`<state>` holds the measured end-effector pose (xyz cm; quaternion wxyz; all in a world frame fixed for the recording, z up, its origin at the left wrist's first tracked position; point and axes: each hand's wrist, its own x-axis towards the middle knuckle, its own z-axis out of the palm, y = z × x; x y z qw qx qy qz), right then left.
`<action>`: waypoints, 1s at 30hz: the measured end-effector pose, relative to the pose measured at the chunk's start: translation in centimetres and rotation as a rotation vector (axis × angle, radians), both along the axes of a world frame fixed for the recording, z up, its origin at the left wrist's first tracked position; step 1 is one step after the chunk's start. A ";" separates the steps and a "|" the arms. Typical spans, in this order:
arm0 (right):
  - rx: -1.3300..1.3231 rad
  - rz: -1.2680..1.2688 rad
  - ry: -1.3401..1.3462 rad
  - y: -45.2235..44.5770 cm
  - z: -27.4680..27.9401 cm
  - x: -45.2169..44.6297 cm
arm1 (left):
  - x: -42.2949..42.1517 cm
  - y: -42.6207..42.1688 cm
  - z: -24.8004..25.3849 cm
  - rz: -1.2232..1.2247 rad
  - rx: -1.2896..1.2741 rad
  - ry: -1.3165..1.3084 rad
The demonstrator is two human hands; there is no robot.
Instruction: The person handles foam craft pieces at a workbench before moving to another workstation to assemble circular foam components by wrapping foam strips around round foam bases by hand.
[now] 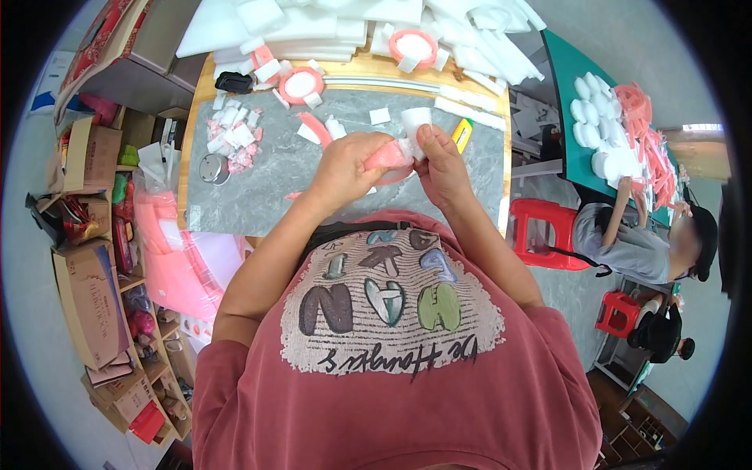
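Over the near part of the grey table top, both of my hands are close together on one pink and white foam piece. My left hand (350, 166) is closed around a pink foam strip (387, 157), whose lower edge curves below the fingers. With thumb and fingers, my right hand (442, 163) pinches a white foam piece (415, 124) that sticks up beyond the thumb. Where pink and white meet, between the hands, the join looks ragged. A yellow and green tube-shaped item (463, 136) lies just right of my right hand. Loose pink strips (313, 128) lie beyond my left hand.
White foam sheets (290, 35) are stacked at the table's back. Pink rings with white centres (301, 85) lie before them. Foam scraps (233, 133) and a round metal tin (213, 168) are left. A red stool (548, 233) and seated person (627, 239) are right, by a green table (560, 78).
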<state>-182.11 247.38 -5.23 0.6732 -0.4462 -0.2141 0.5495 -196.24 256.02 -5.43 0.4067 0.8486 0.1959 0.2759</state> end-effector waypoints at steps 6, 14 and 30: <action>0.098 -0.102 0.169 0.1 -0.9 -0.4 | 0.2 0.2 0.7 0.033 0.024 -0.016; 0.604 -0.044 0.693 0.6 -2.7 10.4 | -2.2 1.9 -0.1 0.064 -0.369 -0.065; -0.258 0.175 -1.273 -1.0 -9.8 3.9 | -3.1 1.9 -3.5 0.132 -1.065 -0.280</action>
